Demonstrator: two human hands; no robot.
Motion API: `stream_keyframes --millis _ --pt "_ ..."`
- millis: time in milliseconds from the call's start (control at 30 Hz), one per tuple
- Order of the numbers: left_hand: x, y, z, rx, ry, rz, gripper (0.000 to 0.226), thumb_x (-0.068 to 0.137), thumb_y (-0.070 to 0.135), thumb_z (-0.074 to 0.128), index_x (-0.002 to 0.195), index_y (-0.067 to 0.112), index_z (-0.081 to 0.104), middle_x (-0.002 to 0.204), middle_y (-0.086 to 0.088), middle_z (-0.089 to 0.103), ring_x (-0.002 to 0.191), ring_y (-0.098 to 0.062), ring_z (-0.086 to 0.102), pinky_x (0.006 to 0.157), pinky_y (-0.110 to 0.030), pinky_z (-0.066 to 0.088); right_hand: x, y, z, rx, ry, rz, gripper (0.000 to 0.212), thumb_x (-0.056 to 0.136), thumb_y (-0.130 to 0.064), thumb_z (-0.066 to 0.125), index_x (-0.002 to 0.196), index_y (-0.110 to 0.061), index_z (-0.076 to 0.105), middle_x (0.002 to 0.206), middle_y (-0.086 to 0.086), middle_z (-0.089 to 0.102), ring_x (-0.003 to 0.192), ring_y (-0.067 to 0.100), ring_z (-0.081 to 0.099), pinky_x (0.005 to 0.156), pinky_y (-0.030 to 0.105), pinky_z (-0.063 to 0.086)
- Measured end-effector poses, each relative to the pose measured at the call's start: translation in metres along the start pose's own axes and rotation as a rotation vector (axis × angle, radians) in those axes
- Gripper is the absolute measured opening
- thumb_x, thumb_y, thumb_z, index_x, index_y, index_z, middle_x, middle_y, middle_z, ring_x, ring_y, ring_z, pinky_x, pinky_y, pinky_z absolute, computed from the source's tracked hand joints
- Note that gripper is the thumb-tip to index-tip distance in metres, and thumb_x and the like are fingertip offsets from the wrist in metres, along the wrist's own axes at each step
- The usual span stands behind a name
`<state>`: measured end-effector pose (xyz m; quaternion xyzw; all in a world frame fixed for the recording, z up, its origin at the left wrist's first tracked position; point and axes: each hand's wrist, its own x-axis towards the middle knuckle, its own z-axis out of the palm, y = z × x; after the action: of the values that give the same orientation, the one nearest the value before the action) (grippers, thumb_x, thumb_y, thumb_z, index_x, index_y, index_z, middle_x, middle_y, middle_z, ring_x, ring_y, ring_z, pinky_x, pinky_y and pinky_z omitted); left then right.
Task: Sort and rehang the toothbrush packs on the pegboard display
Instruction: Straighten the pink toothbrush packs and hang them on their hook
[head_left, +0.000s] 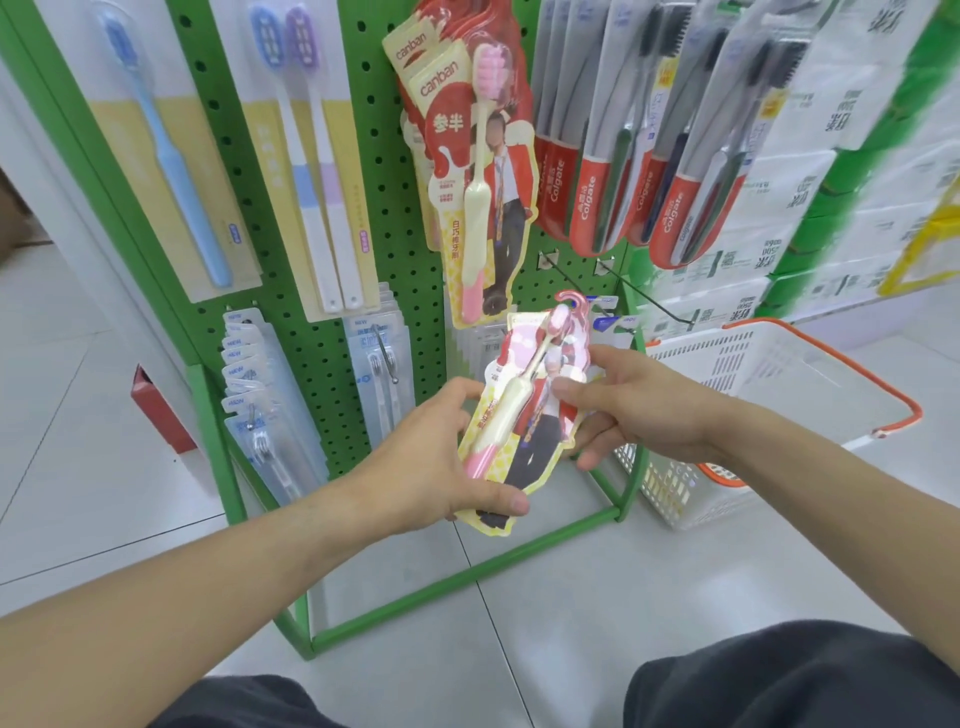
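The toothbrush pack (524, 410), glossy die-cut card with a clear blister over a cream and pink brush, sits low before the pegboard (374, 218). My left hand (441, 457) grips its bottom edge, and my right hand (634, 405) pinches its side. Matching packs (467, 156) hang above on the perforated green metal. A white slatted basket (769, 374) rests on pale glossy floor tiles (571, 623).

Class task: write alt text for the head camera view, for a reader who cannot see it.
Both hands, left hand and right hand, hold a pink toothbrush pack in front of a green pegboard display. Matching Canban packs hang above, red Colgate packs to the right, and a white basket stands on the floor.
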<state>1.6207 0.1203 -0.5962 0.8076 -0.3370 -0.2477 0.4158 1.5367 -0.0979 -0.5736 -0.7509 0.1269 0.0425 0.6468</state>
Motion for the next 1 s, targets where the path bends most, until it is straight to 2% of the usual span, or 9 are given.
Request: stream_keyframes --millis 133,233,367,433,500,567,700,833,1000 --pt "-0.001 0.002 0.001 0.159 0.03 0.03 0.102 0.061 0.04 0.096 0.141 0.036 0.034 0.108 0.016 0.063 0.086 0.001 0.066 0.077 -0.029 0.055 0.001 0.001 0.0 0.046 0.041 -0.005 0.033 0.102 -0.019 0.058 0.13 -0.003 0.052 0.09 0.019 0.072 0.061 0.032 0.067 0.063 0.036 0.063" --pt "-0.003 0.006 0.004 0.309 0.088 0.127 0.117 0.071 0.044 0.089 0.157 0.033 0.011 0.142 0.013 0.037 0.118 -0.003 0.051 0.096 -0.023 0.043 0.001 -0.001 0.001 0.055 0.016 -0.016 0.035 0.101 -0.016 0.06 0.131 0.0 0.051 0.1 0.023 0.071 0.072 0.039 0.067 0.063 0.037 0.062" --pt "-0.005 0.013 0.012 0.407 0.106 0.347 0.104 0.081 0.046 0.079 0.159 0.034 0.012 0.147 0.015 0.03 0.129 -0.001 0.041 0.096 -0.009 0.03 -0.004 -0.006 0.012 0.175 -0.124 -0.034 0.039 0.095 -0.023 0.061 0.126 -0.002 0.049 0.103 0.02 0.073 0.083 0.04 0.07 0.07 0.038 0.063" --pt "-0.005 0.014 0.014 0.429 0.142 0.372 0.088 0.086 0.044 0.076 0.156 0.031 0.025 0.138 0.016 0.046 0.12 0.005 0.047 0.091 -0.006 0.031 -0.007 -0.009 0.015 0.227 -0.167 -0.058 0.04 0.09 -0.028 0.063 0.121 -0.006 0.048 0.106 0.018 0.071 0.084 0.037 0.074 0.074 0.04 0.063" --pt "-0.006 0.015 0.014 0.394 0.198 0.368 0.051 0.094 0.03 0.068 0.14 0.028 0.047 0.095 0.022 0.061 0.084 0.01 0.058 0.069 -0.008 0.037 -0.008 -0.01 0.014 0.25 -0.165 -0.093 0.039 0.088 -0.03 0.064 0.116 -0.008 0.049 0.107 0.019 0.068 0.091 0.037 0.075 0.078 0.042 0.062" --pt "-0.006 0.015 0.012 0.313 0.202 0.339 0.016 0.098 0.021 0.06 0.111 0.031 0.056 0.067 0.016 0.058 0.064 -0.001 0.058 0.054 -0.017 0.036 -0.008 -0.01 0.011 0.163 -0.113 -0.148 0.036 0.085 -0.031 0.067 0.107 -0.006 0.054 0.102 0.021 0.07 0.095 0.037 0.074 0.079 0.043 0.062" --pt "-0.003 0.011 0.009 0.182 0.11 0.299 0.019 0.097 0.02 0.063 0.095 0.038 0.056 0.079 0.002 0.067 0.068 -0.014 0.06 0.059 -0.026 0.046 -0.001 -0.003 0.001 -0.075 0.135 -0.239 0.033 0.072 -0.029 0.08 0.087 -0.008 0.06 0.087 0.021 0.074 0.081 0.029 0.073 0.077 0.045 0.062" --pt "0.0 0.004 0.006 0.046 0.004 0.243 0.012 0.095 0.025 0.068 0.1 0.033 0.061 0.089 0.007 0.073 0.078 -0.009 0.069 0.061 -0.02 0.05 0.011 0.007 -0.009 -0.078 0.417 -0.239 0.063 0.054 -0.037 0.088 0.1 -0.013 0.051 0.1 0.013 0.063 0.078 0.031 0.069 0.072 0.049 0.063" --pt "0.0 0.005 0.003 -0.108 -0.004 0.202 0.013 0.095 0.029 0.067 0.09 0.019 0.072 0.086 0.004 0.077 0.077 -0.01 0.073 0.063 -0.021 0.053 0.01 0.007 -0.013 -0.196 0.211 -0.326 0.05 0.068 -0.03 0.082 0.11 -0.013 0.062 0.114 0.014 0.069 0.092 0.037 0.073 0.083 0.048 0.062"
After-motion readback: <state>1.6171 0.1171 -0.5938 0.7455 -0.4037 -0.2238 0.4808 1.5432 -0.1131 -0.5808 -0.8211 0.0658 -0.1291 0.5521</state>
